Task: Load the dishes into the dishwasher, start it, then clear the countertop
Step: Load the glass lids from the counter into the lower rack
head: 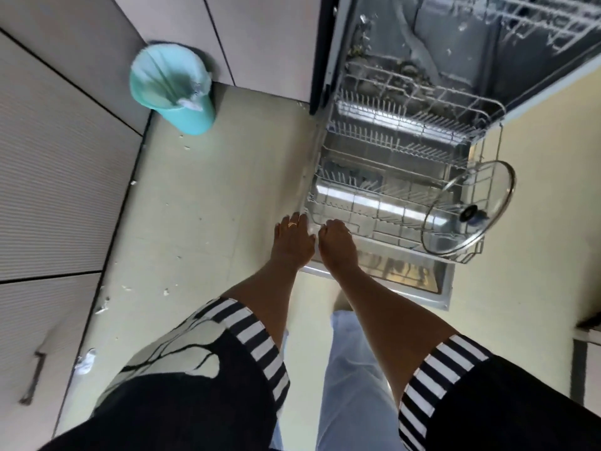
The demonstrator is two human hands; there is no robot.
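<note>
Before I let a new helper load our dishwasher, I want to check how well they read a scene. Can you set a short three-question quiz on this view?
1. True or false: the round glass lid with the black knob stands in the white wire lower rack, which is pulled out.
2. What stands on the floor by the cabinets? A) a teal plastic bin B) a red metal bucket C) a wooden stool
3. Fill in: the left hand and the right hand are both at the rack's ____ rim (near or far from the person).
Key: 1 true; 2 A; 3 near.
</note>
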